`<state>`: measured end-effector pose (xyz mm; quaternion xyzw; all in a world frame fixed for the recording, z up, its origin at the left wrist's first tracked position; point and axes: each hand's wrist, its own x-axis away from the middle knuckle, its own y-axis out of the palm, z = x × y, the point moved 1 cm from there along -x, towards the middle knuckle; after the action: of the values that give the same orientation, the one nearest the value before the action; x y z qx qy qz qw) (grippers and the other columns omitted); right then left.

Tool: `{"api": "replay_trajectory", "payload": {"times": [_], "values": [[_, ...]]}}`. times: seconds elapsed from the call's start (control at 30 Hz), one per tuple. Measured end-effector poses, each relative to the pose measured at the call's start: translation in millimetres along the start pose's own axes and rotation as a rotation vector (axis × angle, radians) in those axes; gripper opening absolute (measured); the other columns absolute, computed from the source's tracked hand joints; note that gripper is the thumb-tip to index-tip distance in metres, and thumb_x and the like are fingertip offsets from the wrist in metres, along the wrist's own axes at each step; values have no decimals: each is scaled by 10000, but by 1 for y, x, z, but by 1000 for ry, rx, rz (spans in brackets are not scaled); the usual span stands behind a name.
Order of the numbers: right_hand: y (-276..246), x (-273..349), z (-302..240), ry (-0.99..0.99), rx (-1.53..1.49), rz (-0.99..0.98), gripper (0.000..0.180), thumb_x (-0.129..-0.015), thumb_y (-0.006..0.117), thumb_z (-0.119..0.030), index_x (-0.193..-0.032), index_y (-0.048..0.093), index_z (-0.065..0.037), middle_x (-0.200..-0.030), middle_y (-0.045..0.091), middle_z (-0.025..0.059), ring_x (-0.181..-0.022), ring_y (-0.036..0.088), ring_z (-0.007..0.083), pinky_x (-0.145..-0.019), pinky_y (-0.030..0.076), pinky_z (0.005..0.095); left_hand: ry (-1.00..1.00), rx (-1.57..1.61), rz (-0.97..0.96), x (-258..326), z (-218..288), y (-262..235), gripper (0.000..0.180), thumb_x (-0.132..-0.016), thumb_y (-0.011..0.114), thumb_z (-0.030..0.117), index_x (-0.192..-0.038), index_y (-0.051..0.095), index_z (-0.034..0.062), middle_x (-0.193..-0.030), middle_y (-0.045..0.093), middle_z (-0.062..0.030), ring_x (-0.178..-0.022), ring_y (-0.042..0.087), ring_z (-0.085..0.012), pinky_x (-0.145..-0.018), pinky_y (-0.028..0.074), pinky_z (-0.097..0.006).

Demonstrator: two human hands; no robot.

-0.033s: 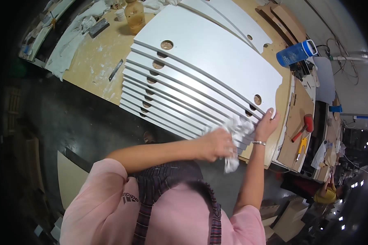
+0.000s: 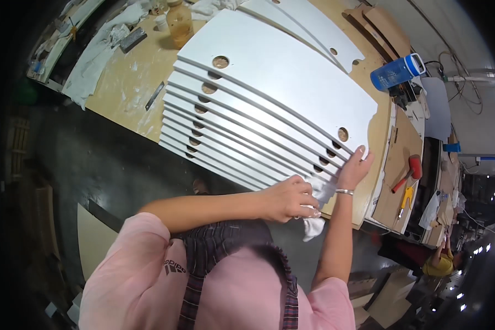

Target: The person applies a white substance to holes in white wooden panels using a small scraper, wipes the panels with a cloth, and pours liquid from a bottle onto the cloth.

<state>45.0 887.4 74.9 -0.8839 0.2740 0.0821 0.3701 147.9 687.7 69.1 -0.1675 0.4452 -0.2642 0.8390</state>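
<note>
A fanned stack of white panels (image 2: pixel 280 77) with round holes lies on the wooden workbench (image 2: pixel 118 93), each lower panel stepped out toward me. My left hand (image 2: pixel 292 201) is closed around a crumpled white cloth (image 2: pixel 313 227). Part of the cloth hangs below the fingers, and part lies against the panel edges at the stack's near right corner. At that same corner, my right hand (image 2: pixel 356 168) grips the panels' edge, fingertips over the top. Its palm side is hidden.
More white panels (image 2: pixel 313 33) lie behind the stack. A blue bottle (image 2: pixel 393 74), a red mallet (image 2: pixel 414 166) and a yellow-handled tool (image 2: pixel 406 199) are at the right. A jar (image 2: pixel 180 25), a dark block (image 2: pixel 133 40) and a metal strip (image 2: pixel 155 96) sit at the left. Another person (image 2: pixel 445 263) is far right.
My left hand has moved slightly down with the cloth, which covers less of the panel edges and bares more holes near the right corner. My right hand stays at the corner.
</note>
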Motion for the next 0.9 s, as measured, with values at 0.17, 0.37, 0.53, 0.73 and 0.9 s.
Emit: {"api": "replay_trajectory", "payload": {"times": [0.17, 0.37, 0.53, 0.73, 0.9], "values": [[29, -3, 39, 272, 47, -78, 586, -941, 559, -338, -1329, 423, 81, -1201, 560, 316, -1127, 552, 421, -970, 435, 479, -103, -530, 7, -48, -33, -32, 478, -681, 734, 182, -1132, 588, 120, -1200, 601, -94, -1112, 557, -330, -948, 364, -553], [16, 3, 6, 16, 1, 114, 417, -914, 573, -291, -1163, 443, 17, -1017, 565, 220, -961, 537, 392, -782, 480, 491, -79, -818, -36, 142, -82, -209, 424, -786, 591, 143, -1200, 589, 54, -1299, 557, -217, -1173, 535, -406, -1001, 375, -495], [13, 2, 13, 9, -27, 148, 332, -885, 587, -252, -1057, 447, -4, -983, 560, 188, -940, 521, 374, -770, 476, 482, -843, -957, 362, 210, -155, -320, 522, -900, 598, 305, -1280, 545, -48, -1250, 597, -220, -1165, 550, -360, -1011, 394, -399], [44, 5, 20, -35, 23, 178, 552, -902, 579, -302, -1275, 439, 79, -1272, 493, 291, -1220, 430, 456, -1021, 364, 513, -640, -1572, -424, 212, -177, -346, 467, -902, 610, 190, -1356, 535, 110, -1316, 535, -150, -1224, 497, -274, -1054, 377, -356], [16, 2, 13, 145, -20, 84, 435, -915, 568, -222, -1223, 460, 67, -1189, 509, 278, -1127, 486, 420, -987, 384, 491, -1000, -876, 675, 128, -139, -246, 546, -725, 825, 332, -1128, 621, 25, -1009, 680, -159, -995, 638, -278, -895, 479, -388]]}}
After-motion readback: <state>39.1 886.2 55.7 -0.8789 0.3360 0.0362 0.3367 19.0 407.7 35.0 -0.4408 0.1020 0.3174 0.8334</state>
